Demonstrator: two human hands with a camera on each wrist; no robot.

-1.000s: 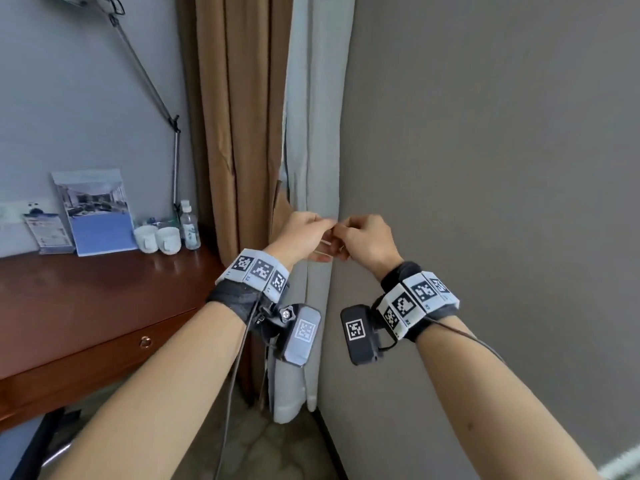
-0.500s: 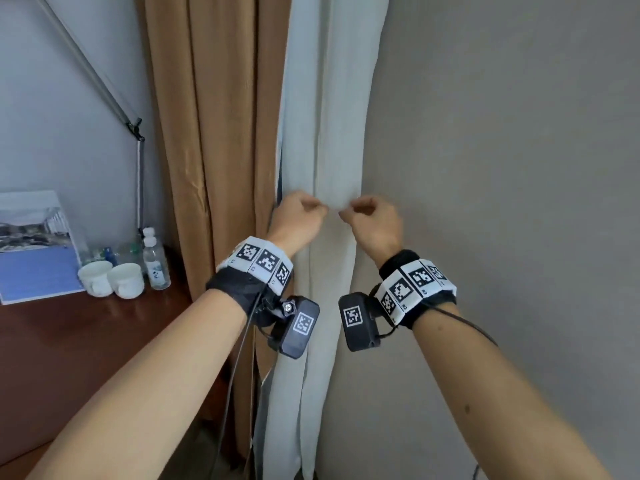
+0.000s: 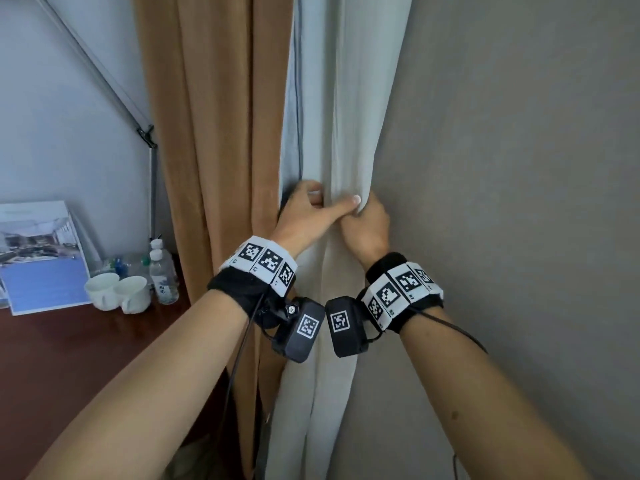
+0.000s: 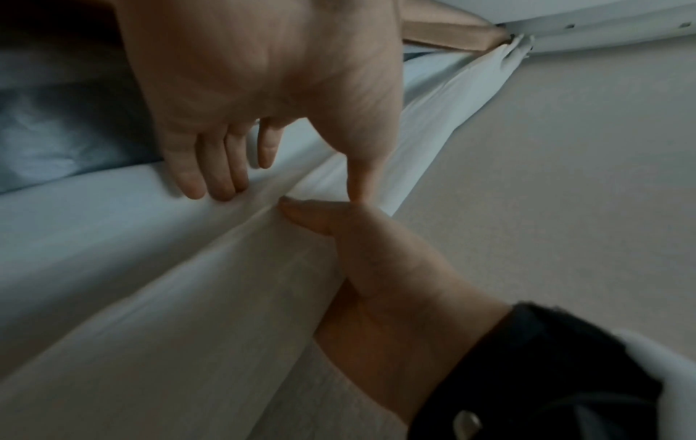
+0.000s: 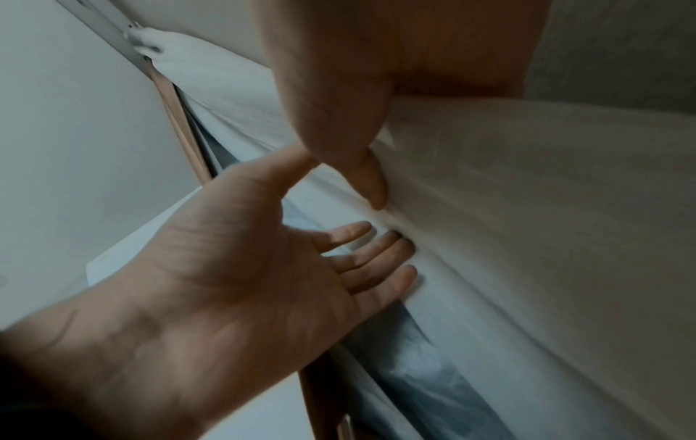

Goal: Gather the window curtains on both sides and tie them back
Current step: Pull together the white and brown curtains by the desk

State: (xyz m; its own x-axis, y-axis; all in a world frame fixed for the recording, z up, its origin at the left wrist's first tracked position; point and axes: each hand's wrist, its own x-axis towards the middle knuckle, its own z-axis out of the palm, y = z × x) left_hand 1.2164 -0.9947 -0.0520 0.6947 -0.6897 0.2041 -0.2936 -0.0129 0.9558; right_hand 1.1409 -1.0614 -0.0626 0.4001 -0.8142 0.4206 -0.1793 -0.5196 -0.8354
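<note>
Where the gathered white sheer curtain (image 3: pixel 341 140) hangs between the tan heavy drape (image 3: pixel 214 133) and the grey wall (image 3: pixel 519 168), both hands meet on it. Left hand (image 3: pixel 304 216) has fingers nearly straight, pressing the folds, thumb stretched across to the right hand (image 3: pixel 367 223), whose thumb and hidden fingers wrap the bundle. Further left, on the dark wooden desk (image 3: pixel 69 348): two white cups (image 3: pixel 117 292), plastic water bottles (image 3: pixel 161 275), a propped blue brochure (image 3: pixel 41 258).

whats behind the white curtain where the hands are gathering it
Left of the white curtain, a darker blue-grey fabric layer shows behind it, beside the tan curtain. The right hand's fingers are hidden behind the bundle.
</note>
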